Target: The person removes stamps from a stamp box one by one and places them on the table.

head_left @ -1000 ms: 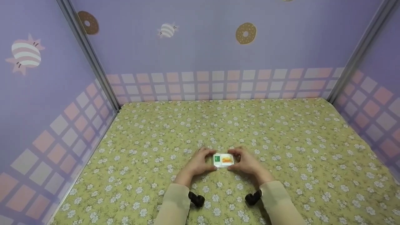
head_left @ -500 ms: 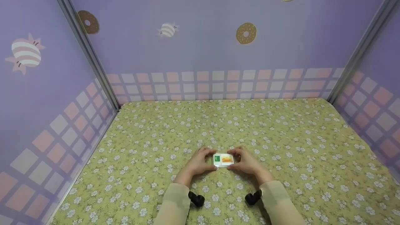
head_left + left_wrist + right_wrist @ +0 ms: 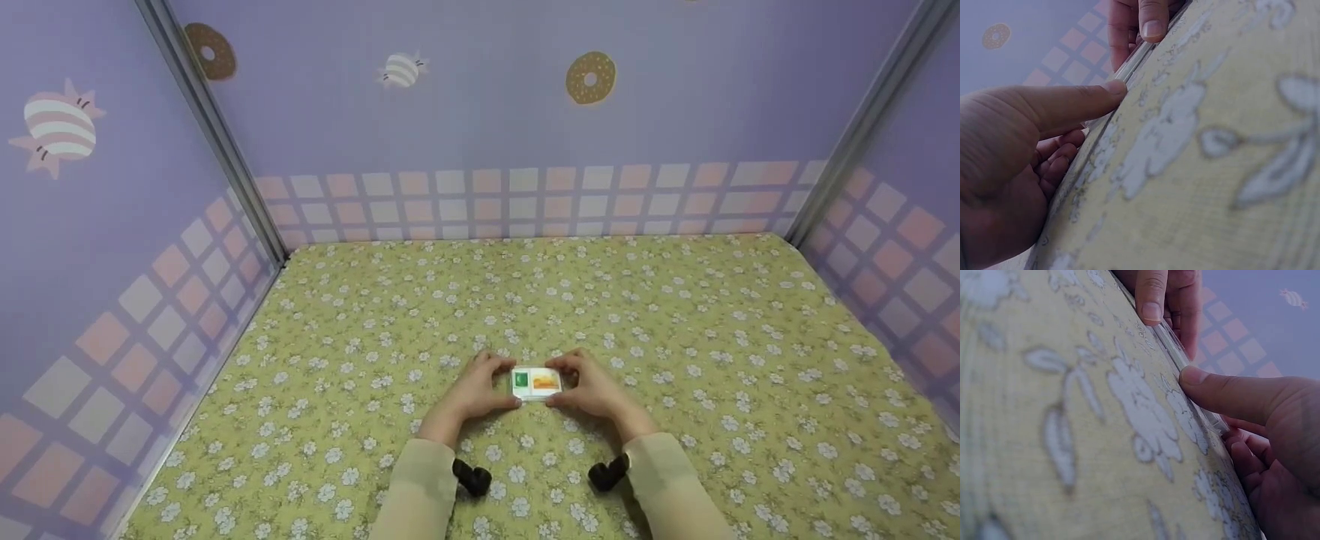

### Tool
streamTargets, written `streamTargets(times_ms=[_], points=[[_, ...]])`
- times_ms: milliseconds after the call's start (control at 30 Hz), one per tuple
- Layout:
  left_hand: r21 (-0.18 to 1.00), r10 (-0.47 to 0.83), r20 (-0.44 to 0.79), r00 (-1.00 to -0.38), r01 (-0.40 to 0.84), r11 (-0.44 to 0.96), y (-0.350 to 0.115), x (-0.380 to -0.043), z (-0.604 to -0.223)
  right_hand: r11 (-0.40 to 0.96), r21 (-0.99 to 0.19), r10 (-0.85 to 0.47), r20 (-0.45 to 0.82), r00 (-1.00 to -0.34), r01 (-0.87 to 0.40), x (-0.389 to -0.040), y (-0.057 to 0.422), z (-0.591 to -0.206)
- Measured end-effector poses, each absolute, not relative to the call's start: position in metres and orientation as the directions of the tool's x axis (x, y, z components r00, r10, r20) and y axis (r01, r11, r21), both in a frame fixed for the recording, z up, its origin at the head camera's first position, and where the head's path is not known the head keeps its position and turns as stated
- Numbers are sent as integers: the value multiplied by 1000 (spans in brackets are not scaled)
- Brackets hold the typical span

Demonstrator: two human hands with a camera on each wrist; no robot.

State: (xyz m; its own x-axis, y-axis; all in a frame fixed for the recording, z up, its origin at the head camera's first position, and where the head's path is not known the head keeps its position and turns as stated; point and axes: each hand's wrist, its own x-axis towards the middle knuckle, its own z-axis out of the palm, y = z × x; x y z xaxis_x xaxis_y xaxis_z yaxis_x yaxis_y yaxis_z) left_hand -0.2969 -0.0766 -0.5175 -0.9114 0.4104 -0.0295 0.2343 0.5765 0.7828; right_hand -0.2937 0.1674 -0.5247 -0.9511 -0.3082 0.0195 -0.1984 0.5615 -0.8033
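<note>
A small flat, clear-edged case [image 3: 536, 383] with a green patch and an orange-yellow picture on its face lies low at the table in the head view. My left hand [image 3: 477, 388] pinches its left end, thumb at the near edge and fingers at the far edge. On the other end, my right hand [image 3: 592, 386] grips it the same way. The left wrist view shows the left thumb [image 3: 1086, 104] against the case's thin transparent rim [image 3: 1134, 62]. In the right wrist view the right thumb [image 3: 1230, 391] presses that rim [image 3: 1169, 343] close over the cloth.
A yellow-green floral cloth [image 3: 420, 300] covers the table. Purple walls with pink and white checks [image 3: 525, 195] stand at the back and both sides, joined by grey metal posts [image 3: 217, 135]. Black wrist devices [image 3: 471, 478] sit on the light sleeves [image 3: 420, 487].
</note>
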Motion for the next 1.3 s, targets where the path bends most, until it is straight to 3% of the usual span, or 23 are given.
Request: streamTargets(times_ms=[600,1033,1300], points=[[773,390,-42,-920,217,596,-76,-297,-517,571,-801,-297,6,-955,-182,-296,171,-524],[739,389,-14,-921,253,625,-75,-298,-518,480,-866,-326,-29,-945,-139,-299,192,-514],[710,403,1,-915,284,644,-75,-298,-517,542,-835,-259,-63,-964,-91,-298,211,-505]])
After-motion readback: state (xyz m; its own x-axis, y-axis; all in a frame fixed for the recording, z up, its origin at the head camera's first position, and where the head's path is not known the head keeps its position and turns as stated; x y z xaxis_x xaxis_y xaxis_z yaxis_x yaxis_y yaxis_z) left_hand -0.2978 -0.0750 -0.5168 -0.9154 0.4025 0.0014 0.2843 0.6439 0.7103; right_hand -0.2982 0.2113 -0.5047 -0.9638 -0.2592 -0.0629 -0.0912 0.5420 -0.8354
